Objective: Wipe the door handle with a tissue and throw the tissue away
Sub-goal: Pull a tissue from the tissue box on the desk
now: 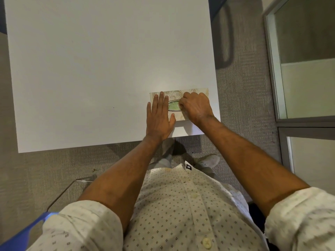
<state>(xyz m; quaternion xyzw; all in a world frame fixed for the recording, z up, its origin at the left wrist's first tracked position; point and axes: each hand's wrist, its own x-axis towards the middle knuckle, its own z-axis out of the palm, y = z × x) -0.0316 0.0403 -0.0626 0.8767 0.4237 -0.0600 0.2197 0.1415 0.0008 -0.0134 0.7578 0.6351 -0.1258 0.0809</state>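
Observation:
A beige patterned tissue box point(175, 92) lies flat near the front right corner of the white table point(90, 69). Its oval opening point(173, 105) shows green inside. My left hand point(160, 115) lies flat on the left part of the box, fingers spread and pressing down. My right hand point(195, 106) is curled at the right end of the opening, fingertips pinched at the slot. What they pinch is hidden by the fingers. No door handle is in view.
Grey carpet point(244, 105) surrounds the table. A glass door or partition with a metal frame point(272, 69) stands at the right. A dark chair or table leg point(227, 42) shows beyond the table's right edge. A clear bin edge point(72, 183) sits at lower left.

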